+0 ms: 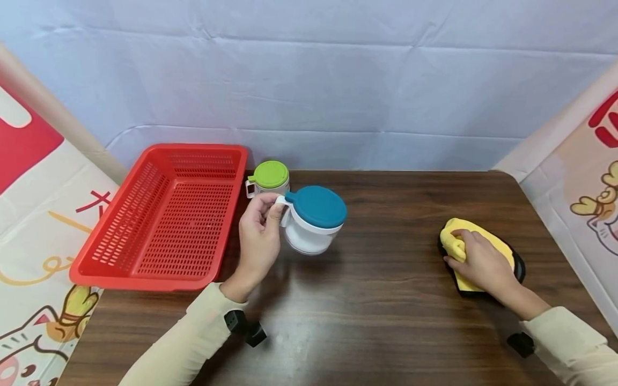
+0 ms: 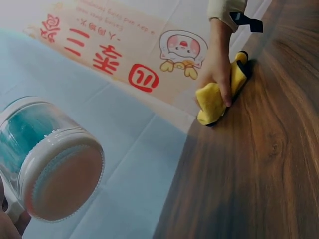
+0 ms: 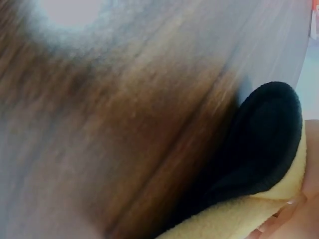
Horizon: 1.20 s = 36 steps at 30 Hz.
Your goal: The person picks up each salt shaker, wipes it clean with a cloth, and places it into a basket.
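My left hand point(image 1: 260, 236) grips the white handle of a clear jar with a blue lid point(image 1: 319, 207), which is tilted and held above the table. The left wrist view shows the jar's rounded base point(image 2: 67, 181) and its see-through wall. Over at the right, my right hand point(image 1: 483, 262) pinches a bunched fold of a yellow cloth with black edging point(image 1: 499, 241). In the right wrist view the black underside point(image 3: 266, 134) of that cloth curls up from the wood.
A red plastic basket point(image 1: 236, 214) with slotted walls stands at the left. Beside it, near the back edge, is a second jar with a green lid point(image 1: 271, 174), partly behind my left hand. A pale curtain point(image 1: 309, 91) hangs behind the brown wooden table point(image 1: 386, 311).
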Tool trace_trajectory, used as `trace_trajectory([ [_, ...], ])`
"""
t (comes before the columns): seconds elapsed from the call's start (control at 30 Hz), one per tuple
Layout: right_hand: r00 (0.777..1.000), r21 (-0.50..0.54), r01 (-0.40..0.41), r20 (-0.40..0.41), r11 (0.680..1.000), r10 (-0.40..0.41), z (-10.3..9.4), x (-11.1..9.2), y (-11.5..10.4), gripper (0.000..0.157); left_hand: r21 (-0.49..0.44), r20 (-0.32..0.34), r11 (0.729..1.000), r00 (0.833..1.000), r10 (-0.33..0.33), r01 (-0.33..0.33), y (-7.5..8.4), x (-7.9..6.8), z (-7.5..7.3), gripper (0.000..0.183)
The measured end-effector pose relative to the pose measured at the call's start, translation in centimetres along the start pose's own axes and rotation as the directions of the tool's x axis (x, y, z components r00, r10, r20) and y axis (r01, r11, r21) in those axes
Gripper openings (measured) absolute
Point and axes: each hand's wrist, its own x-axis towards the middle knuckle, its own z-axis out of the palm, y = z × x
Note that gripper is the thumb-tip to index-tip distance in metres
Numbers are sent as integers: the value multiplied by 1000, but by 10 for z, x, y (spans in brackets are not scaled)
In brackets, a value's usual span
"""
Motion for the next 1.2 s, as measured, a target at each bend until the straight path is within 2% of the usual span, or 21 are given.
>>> trace_trajectory([
  [0.13,1000,5,13,-10,1000,-12,0,0,0,64,-14,8,1000,1000,7,-7,7,4,-10,14],
  [0.27,1000,9,5,-1,1000,-5,1,-1,1,64,-38,14,999,999,-32,33,15,11,-22,15],
  [0.4,1000,17,-5,18,1000,4,1,-1,1,64,-22,15,998,998,-58,58,24,19,-35,16],
  [0.6,998,37,-19,54,999,17,-1,1,3,62,40,19,999,1000,-23,22,32,31,-52,17],
  [0.83,994,42,-42,104,998,37,-1,2,5,64,81,26,997,999,20,-22,36,44,-65,17],
  [1.03,994,46,-44,106,998,39,-1,2,5,64,124,38,991,998,45,-49,42,55,-77,17],
  [1.2,993,51,-48,110,998,43,-1,3,6,65,132,18,989,998,65,-67,44,67,-88,13],
])
